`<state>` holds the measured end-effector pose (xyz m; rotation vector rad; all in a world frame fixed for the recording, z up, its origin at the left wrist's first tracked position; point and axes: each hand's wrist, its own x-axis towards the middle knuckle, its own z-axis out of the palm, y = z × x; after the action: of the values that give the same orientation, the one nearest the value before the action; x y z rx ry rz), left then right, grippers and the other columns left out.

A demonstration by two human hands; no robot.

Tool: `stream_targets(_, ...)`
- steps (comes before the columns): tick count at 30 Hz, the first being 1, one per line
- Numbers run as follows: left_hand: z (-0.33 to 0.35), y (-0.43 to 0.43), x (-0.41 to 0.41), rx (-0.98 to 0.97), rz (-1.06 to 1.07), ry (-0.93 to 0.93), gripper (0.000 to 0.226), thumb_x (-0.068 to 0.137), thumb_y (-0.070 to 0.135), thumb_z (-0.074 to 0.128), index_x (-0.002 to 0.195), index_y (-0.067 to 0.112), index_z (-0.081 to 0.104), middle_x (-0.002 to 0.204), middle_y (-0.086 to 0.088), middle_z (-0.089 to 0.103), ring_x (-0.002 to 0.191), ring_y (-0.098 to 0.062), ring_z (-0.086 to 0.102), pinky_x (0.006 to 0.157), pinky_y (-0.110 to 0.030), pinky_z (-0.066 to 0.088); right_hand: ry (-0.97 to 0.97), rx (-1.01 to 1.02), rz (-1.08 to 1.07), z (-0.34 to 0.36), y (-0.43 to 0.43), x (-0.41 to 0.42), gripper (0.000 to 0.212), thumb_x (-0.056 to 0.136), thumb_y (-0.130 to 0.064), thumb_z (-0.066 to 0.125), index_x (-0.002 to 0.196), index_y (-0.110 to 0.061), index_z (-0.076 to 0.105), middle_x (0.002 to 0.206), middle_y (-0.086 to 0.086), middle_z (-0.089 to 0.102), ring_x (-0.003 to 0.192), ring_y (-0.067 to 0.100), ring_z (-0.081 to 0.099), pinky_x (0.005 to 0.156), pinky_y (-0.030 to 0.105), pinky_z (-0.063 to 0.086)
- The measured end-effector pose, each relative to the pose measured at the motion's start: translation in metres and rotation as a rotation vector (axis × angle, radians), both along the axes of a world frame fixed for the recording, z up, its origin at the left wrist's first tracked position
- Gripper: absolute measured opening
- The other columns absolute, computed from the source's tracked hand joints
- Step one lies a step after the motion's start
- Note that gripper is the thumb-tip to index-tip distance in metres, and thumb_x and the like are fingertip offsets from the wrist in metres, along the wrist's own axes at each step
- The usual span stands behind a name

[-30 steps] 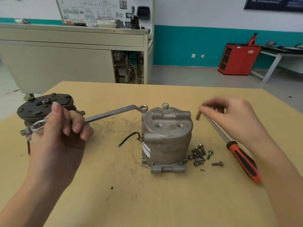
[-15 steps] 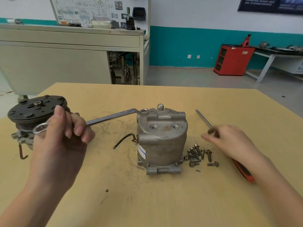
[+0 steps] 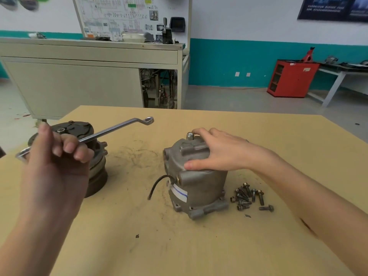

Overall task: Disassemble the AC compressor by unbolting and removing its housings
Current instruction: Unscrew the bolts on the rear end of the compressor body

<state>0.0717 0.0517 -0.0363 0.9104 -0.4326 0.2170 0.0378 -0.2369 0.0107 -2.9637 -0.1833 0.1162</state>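
Two hands: left hand grips wrench; right hand rests flat atop compressor.

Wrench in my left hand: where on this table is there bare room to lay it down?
Widest bare patch: the near table strip in front of the compressor housing. Also free: the scuffed gap between the clutch pulley and housing, beyond the black wire, and the far strip behind it. Crowded: right of the housing, where loose bolts lie.
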Motion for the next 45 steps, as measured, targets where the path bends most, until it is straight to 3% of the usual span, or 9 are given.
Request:
stream_targets(4, 0.025, -0.038, -0.005, -0.124, 0.072, 0.066, 0.048, 0.098, 0.032, 0.046, 0.051, 0.025, 0.048, 0.058, 0.010, 0.046, 0.056, -0.006, 0.047, 0.057, -0.016, 0.043, 0.129, 0.128, 0.247, 0.019, 0.000, 0.016, 0.089, 0.075, -0.063, 0.057, 0.147, -0.036, 0.013, 0.152, -0.003, 0.014, 0.139, 0.018, 0.014, 0.113, 0.039, 0.021)
stream_targets(9, 0.025, -0.070, -0.003, 0.027, 0.212, 0.046, 0.038, 0.101, 0.021, 0.045, 0.064, 0.014, 0.044, 0.063, 0.004, 0.053, 0.062, -0.012, 0.056, 0.067, -0.024, 0.048, -0.200, 0.154, -0.111, 0.014, 0.027, 0.002, 0.114, 0.053, -0.097, 0.012, 0.146, -0.030, 0.014, 0.148, 0.009, 0.033, 0.128, 0.028, 0.041, 0.097, 0.043, 0.038)
stream_targets(13, 0.020, -0.082, -0.004, 0.042, 0.231, 0.086, 0.042, 0.101, 0.021, 0.047, 0.059, 0.020, 0.053, 0.062, 0.003, 0.052, 0.060, -0.012, 0.055, 0.067, -0.026, 0.046, -0.156, -0.180, -0.139, 0.004, 0.055, 0.007, 0.109, 0.064, -0.090, 0.036, 0.145, -0.022, 0.014, 0.138, 0.016, 0.040, 0.120, 0.034, 0.045, 0.073, 0.037, 0.034)
stream_targets(19, 0.022, -0.060, -0.006, -0.002, 0.201, 0.027, 0.043, 0.099, 0.024, 0.048, 0.056, 0.021, 0.047, 0.060, 0.005, 0.053, 0.059, -0.012, 0.053, 0.061, -0.022, 0.046, -0.058, 0.025, 0.023, 0.004, 0.026, 0.008, 0.112, 0.064, -0.080, 0.053, 0.148, -0.029, 0.001, 0.154, 0.002, 0.019, 0.137, 0.027, 0.025, 0.102, 0.045, 0.033)
stream_targets(24, 0.029, -0.044, -0.006, 0.020, 0.156, -0.021, 0.046, 0.098, 0.029, 0.049, 0.052, 0.026, 0.048, 0.060, 0.006, 0.048, 0.058, -0.011, 0.049, 0.057, -0.021, 0.044, 0.165, 0.294, 0.259, 0.016, -0.012, -0.003, 0.117, 0.070, -0.058, 0.069, 0.144, -0.039, -0.020, 0.155, -0.020, -0.008, 0.134, -0.008, 0.005, 0.108, 0.013, 0.013)
stream_targets(27, 0.028, -0.041, -0.010, 0.062, 0.171, -0.037, 0.049, 0.100, 0.028, 0.045, 0.051, 0.027, 0.048, 0.056, 0.009, 0.044, 0.054, -0.007, 0.045, 0.051, -0.018, 0.041, 0.018, 0.289, 0.093, 0.005, 0.002, -0.009, 0.121, 0.054, -0.088, 0.048, 0.141, -0.042, -0.022, 0.156, -0.014, -0.006, 0.141, 0.006, 0.006, 0.112, 0.027, 0.014)
stream_targets(30, 0.033, -0.043, -0.011, 0.097, 0.153, 0.003, 0.052, 0.101, 0.029, 0.042, 0.049, 0.026, 0.046, 0.052, 0.010, 0.041, 0.048, -0.006, 0.040, 0.047, -0.017, 0.036, -0.072, 0.136, 0.054, -0.008, 0.024, -0.006, 0.118, 0.059, -0.085, 0.049, 0.142, -0.040, -0.022, 0.156, -0.006, 0.014, 0.140, 0.021, 0.017, 0.107, 0.045, 0.029)
stream_targets(39, 0.028, -0.037, -0.003, 0.146, 0.072, 0.219, 0.049, 0.101, 0.041, 0.040, 0.057, 0.021, 0.035, 0.049, 0.008, 0.028, 0.040, -0.007, 0.021, 0.043, -0.020, 0.019, 0.205, 0.337, 0.338, 0.001, -0.022, -0.007, 0.112, 0.068, -0.048, 0.079, 0.129, -0.066, -0.013, 0.146, -0.030, 0.013, 0.130, -0.019, 0.012, 0.098, -0.003, 0.013)
stream_targets(45, 0.039, -0.046, 0.001, 0.191, 0.030, 0.202, 0.048, 0.101, 0.041, 0.040, 0.057, 0.022, 0.044, 0.046, 0.008, 0.031, 0.036, -0.006, 0.022, 0.037, -0.015, 0.024, 0.168, 0.333, 0.355, 0.000, -0.020, -0.012, 0.110, 0.068, -0.047, 0.078, 0.123, -0.071, -0.014, 0.144, -0.031, 0.014, 0.135, -0.011, 0.011, 0.110, 0.020, 0.019)
